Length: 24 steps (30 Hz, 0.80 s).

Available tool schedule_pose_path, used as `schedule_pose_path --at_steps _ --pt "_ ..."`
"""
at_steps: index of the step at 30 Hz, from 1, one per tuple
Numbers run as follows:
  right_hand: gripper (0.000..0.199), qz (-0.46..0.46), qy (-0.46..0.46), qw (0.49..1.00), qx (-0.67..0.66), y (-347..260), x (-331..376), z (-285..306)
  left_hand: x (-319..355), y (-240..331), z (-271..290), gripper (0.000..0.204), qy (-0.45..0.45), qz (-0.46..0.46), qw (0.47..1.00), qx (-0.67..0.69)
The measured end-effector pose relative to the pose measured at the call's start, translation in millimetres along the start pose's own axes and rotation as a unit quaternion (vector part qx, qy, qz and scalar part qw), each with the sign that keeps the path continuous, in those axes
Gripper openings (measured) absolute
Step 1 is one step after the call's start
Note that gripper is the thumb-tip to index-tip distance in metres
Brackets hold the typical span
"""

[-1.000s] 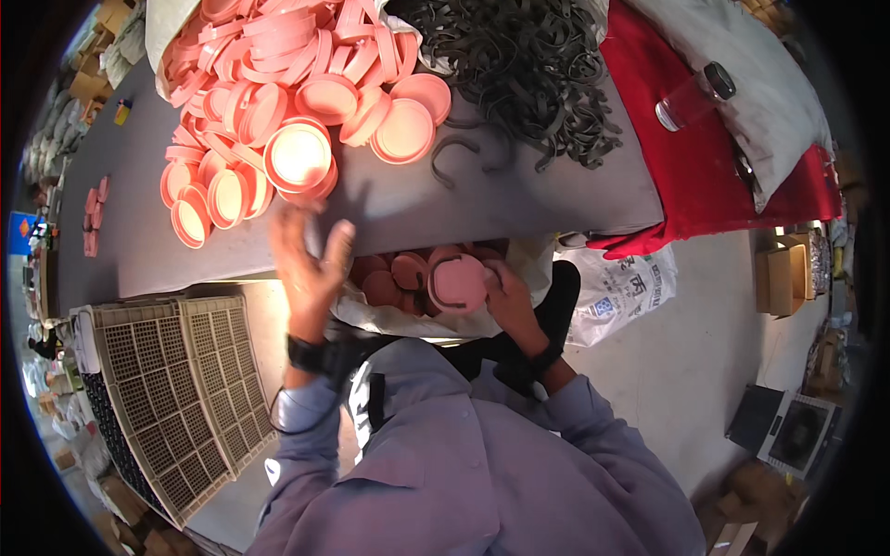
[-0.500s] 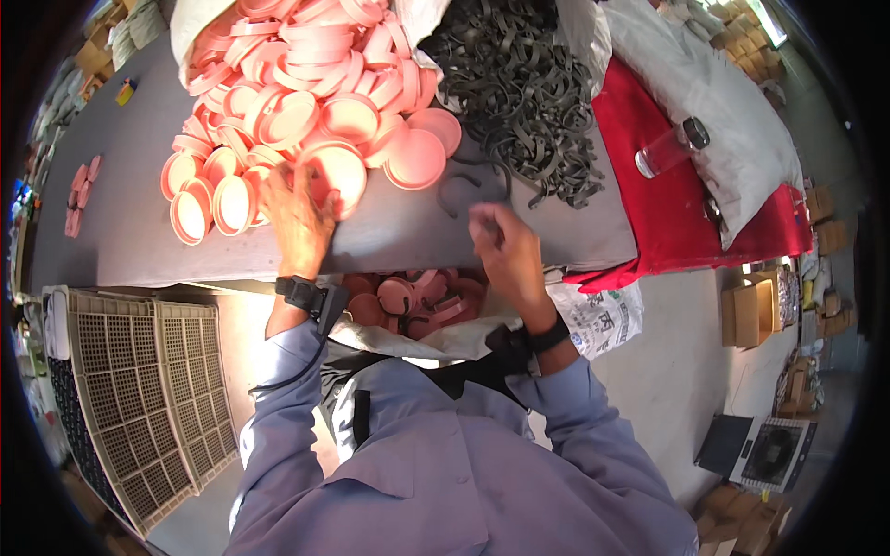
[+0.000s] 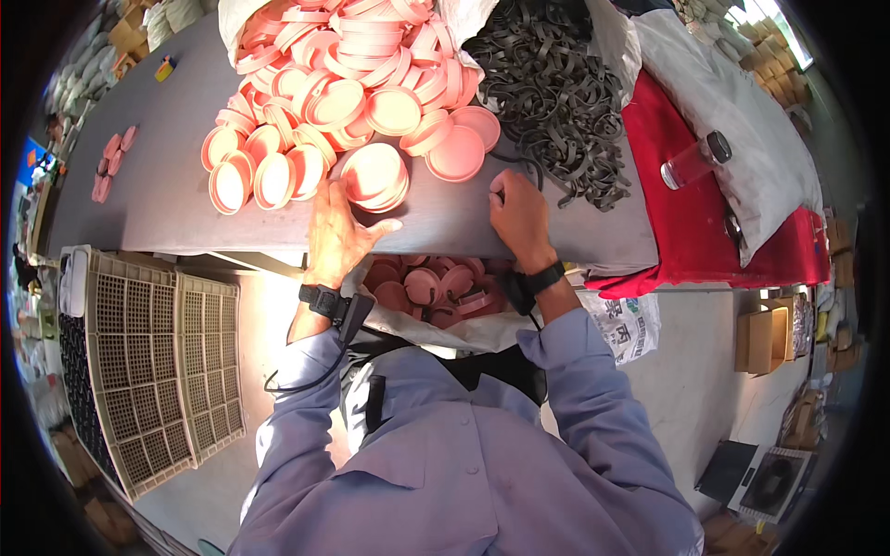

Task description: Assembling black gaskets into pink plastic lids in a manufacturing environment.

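Observation:
A large heap of round, shallow pink pieces with raised rims (image 3: 338, 104) covers the far middle of the table. In front of the heap lies a small stack of these pink pieces (image 3: 375, 174). My left hand (image 3: 337, 232) is open at the stack's near left side, thumb spread, fingertips by the stack's edge. Farther right, my right hand (image 3: 520, 215) is closed with its fingers curled in; what they hold, if anything, is hidden. A curved black strip (image 3: 530, 163) lies just beyond it, beside a pile of black strips (image 3: 561, 102).
Below the table edge, an open sack holds more pink pieces (image 3: 447, 285). Beige crates (image 3: 139, 361) stand at the left. A clear bottle with a dark lid (image 3: 691, 162) lies on red cloth (image 3: 660, 218) by a white sack (image 3: 732, 120). Several small pink pieces (image 3: 113, 159) lie far left.
The whole view has shifted. My left hand has let go of the pink pieces and drawn back toward me. My right hand's fingers have curled in; one loose black strip no longer shows on the table.

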State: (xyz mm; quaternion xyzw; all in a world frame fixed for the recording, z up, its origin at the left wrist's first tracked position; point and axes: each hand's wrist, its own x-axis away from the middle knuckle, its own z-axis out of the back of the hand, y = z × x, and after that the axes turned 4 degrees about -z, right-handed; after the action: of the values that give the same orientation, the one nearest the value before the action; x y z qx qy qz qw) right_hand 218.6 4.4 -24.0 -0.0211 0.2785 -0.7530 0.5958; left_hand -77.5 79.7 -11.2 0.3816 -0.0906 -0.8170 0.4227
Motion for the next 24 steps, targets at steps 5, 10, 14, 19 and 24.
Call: schedule_pose_path --at_steps 5,10,14,19,24 --pt "0.031 -0.071 0.112 0.963 -0.234 -20 31 33 -1 -5 -1 0.063 -0.059 0.068 0.995 -0.046" --pt "0.034 -0.152 0.065 0.933 -0.319 1 60 39 -11 13 5 0.054 -0.026 0.042 0.999 0.008" --pt "0.032 -0.177 0.029 0.907 -0.382 5 74 34 -4 4 -8 0.070 0.010 -0.016 1.000 -0.010" --pt "0.031 -0.191 0.023 0.884 -0.427 -1 83 37 -6 4 -13 0.057 0.016 0.072 0.992 0.105" --pt "0.030 -0.186 0.020 0.860 -0.474 -13 88 43 -16 -2 -13 0.054 0.068 0.013 0.976 0.208"
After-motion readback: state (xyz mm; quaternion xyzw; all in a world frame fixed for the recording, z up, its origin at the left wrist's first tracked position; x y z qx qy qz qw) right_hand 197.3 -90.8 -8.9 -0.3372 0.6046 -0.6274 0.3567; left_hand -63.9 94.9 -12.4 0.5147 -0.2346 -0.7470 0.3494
